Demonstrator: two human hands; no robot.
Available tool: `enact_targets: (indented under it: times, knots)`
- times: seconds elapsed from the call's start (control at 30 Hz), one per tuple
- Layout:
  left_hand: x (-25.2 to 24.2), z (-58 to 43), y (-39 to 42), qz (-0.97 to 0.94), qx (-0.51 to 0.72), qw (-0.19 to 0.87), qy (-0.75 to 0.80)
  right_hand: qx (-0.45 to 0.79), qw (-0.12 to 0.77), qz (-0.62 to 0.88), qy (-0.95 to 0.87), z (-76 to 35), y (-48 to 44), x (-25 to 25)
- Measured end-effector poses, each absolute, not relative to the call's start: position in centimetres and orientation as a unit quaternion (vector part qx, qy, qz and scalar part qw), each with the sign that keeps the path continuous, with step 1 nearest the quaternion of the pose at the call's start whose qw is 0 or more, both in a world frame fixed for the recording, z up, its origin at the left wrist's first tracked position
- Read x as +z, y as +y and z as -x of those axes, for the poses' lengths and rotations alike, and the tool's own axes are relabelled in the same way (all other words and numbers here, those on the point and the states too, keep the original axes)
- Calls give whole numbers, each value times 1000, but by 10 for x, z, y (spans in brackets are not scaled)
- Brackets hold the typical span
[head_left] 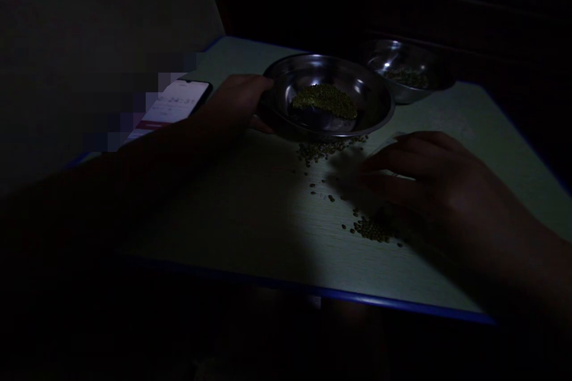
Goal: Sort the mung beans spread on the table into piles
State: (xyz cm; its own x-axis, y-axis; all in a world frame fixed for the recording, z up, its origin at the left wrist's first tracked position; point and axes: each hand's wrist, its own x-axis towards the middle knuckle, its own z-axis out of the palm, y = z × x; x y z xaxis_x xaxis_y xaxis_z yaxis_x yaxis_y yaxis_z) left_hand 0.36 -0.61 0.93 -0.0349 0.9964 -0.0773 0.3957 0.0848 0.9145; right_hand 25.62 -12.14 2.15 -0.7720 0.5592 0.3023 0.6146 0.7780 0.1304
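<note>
My left hand (239, 101) is closed on the left rim of a wide stainless steel bowl (279, 110), thumb on top. The bowl is slightly tilted on or just above the table; I cannot tell which. Inside lies a heap of small green beans (328, 101), which look like mung beans. Loose beans (317, 152) are scattered just in front of the bowl. My right hand (424, 169) hovers low over the table with bent fingers, a gap showing between thumb and fingers. Its fingertips are dim, and I see nothing held. A small bean pile (374, 229) lies below it.
Behind on the right stands a second metal bowl (406, 95) with some beans in it. A phone (179, 98) with a lit screen lies at the left, partly behind my left forearm. The pale table (250, 220) has a blue edge. The room is very dark.
</note>
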Motion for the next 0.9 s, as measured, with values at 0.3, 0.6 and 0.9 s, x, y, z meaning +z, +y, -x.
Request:
enact_targets:
  times: [0.3, 0.6, 0.9]
  knots:
    - [5, -1, -2, -552, 376, 399, 628, -137, 121, 305, -935, -254, -123, 17]
    - [11, -6, -10, -542, 377, 408, 630, -54, 191, 399, -895, -257, -120, 15]
    - [11, -4, -11, -569, 368, 402, 616, 41, 147, 414, -897, -256, -123, 19]
